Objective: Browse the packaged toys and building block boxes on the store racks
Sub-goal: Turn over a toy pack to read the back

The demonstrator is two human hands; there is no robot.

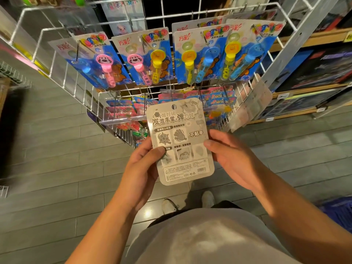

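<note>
A grey toy card (182, 134) with printed drawings and a barcode faces me, back side up, in front of the rack. My left hand (142, 164) grips its lower left edge with the thumb on the card. Along the right edge rest the fingers of my right hand (230, 155), thumb on the front. Above, several blue bubble-wand packs (150, 60) hang on hooks from a white wire rack (57, 60). Lower hooks carry smaller pink and blue toy packs (123, 111).
Wooden shelves with dark building block boxes (322, 67) stand at the right. A strip of clear pouches (249, 103) hangs beside the rack. Grey plank floor lies below, with my shoes (169, 206) visible. A blue bag (341, 212) sits at the lower right.
</note>
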